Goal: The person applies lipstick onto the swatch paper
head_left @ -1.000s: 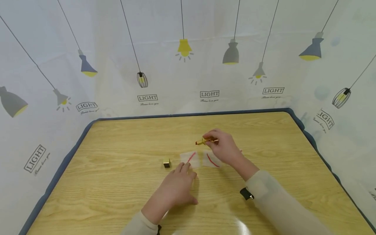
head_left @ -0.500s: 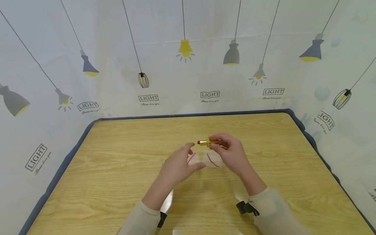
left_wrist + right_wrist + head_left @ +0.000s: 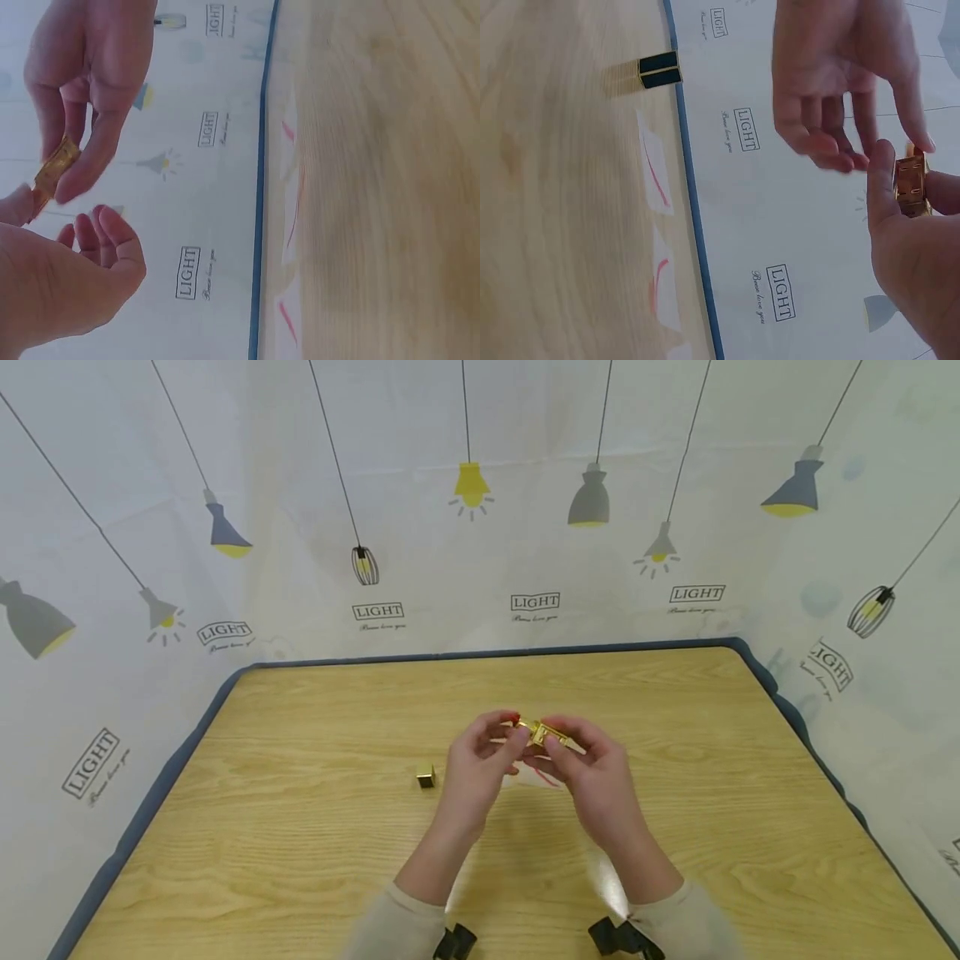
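Pinching a gold lipstick tube [image 3: 552, 736] between them, the left hand [image 3: 474, 772] and right hand [image 3: 602, 772] were together above the wooden table [image 3: 300, 835]. Red lipstick [image 3: 515, 720] protruded from the tube's left end. A black-and-gold cap [image 3: 426, 777] sat apart to the left; the hands partly blocked the head view of red-streaked white paper slips [image 3: 653, 159]. The lamp-printed backdrop [image 3: 292, 585] repeatedly read "LIGHT".

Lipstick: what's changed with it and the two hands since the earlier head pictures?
The left hand has lifted from the red-marked papers, moved forward and right, and now grips the lipstick near its red end. The lipstick has shifted slightly right and tilted. Nothing was let go. The right hand still holds the lipstick's body; the gold-and-black cap and papers lie on the table as before.
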A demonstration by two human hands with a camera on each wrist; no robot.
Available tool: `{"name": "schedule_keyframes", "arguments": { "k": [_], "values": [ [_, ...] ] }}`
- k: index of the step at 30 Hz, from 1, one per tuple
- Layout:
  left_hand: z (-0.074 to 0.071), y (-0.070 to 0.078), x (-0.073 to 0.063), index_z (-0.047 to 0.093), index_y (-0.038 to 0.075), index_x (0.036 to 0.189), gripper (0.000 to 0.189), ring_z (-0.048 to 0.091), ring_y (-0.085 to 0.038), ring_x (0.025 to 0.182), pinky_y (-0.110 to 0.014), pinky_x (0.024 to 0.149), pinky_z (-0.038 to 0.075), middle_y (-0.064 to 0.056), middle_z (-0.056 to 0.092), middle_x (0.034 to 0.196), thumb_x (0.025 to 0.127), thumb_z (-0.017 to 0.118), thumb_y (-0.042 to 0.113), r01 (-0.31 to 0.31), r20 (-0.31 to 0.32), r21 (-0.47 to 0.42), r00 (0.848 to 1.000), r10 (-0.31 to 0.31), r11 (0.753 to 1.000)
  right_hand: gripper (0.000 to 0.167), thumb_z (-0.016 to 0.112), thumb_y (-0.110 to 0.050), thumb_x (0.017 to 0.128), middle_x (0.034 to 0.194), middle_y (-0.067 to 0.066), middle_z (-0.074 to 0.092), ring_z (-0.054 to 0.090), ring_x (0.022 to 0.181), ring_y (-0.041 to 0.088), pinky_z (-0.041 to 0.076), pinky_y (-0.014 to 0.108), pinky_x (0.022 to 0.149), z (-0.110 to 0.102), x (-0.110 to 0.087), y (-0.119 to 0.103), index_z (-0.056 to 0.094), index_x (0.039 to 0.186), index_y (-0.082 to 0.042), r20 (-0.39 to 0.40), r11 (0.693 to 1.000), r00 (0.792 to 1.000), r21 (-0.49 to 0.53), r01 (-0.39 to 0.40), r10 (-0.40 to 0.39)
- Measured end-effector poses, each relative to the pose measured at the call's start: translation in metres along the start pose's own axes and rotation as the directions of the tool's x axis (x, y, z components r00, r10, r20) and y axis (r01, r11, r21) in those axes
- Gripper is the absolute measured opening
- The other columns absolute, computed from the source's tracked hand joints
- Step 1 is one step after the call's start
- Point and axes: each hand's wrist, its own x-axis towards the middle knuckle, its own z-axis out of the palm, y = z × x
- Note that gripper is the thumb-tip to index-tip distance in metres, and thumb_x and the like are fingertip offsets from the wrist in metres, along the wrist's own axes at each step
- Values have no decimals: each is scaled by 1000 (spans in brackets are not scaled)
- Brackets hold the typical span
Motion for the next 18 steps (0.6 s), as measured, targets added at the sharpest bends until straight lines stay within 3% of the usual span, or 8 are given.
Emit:
{"name": "schedule_keyframes", "arguments": {
  "k": [3, 6, 11, 18],
  "values": [
    [11, 1, -3, 72, 6, 133, 36, 67, -12, 102, -26, 84, 57, -12, 72, 124, 102, 75, 23, 4, -9, -65, 1000, -4, 998, 37, 57, -6, 109, 126, -3, 69, 79, 105, 13, 62, 32, 97, 2, -7, 2, 53, 143, 7, 22, 1000, 1000, 25, 5, -6],
    [18, 2, -4, 74, 7, 134, 36, 65, -13, 111, -28, 94, 56, -11, 74, 129, 103, 74, 25, 4, 20, -86, 1000, -2, 996, 42, 56, -6, 110, 134, -4, 66, 77, 111, 11, 62, 32, 98, 1, -11, 6, 49, 149, 7, 40, 999, 998, 20, 37, -38],
    [23, 8, -5, 77, 10, 130, 32, 64, -15, 126, -36, 105, 56, -4, 74, 134, 102, 75, 24, -18, 66, -80, 998, 23, 997, 38, 59, -4, 108, 131, -5, 66, 75, 113, 9, 62, 33, 99, -2, -14, 10, 52, 143, 8, 32, 996, 996, 1, 87, -87],
    [21, 12, -8, 78, 16, 129, 28, 77, -17, 101, -29, 78, 64, -7, 74, 136, 103, 74, 23, -70, 137, 50, 989, 62, 996, 39, 60, 1, 106, 125, -15, 68, 75, 105, 2, 63, 23, 91, -9, -16, 14, 55, 143, 13, 78, 975, 983, -136, 174, -165]
  ]
}}
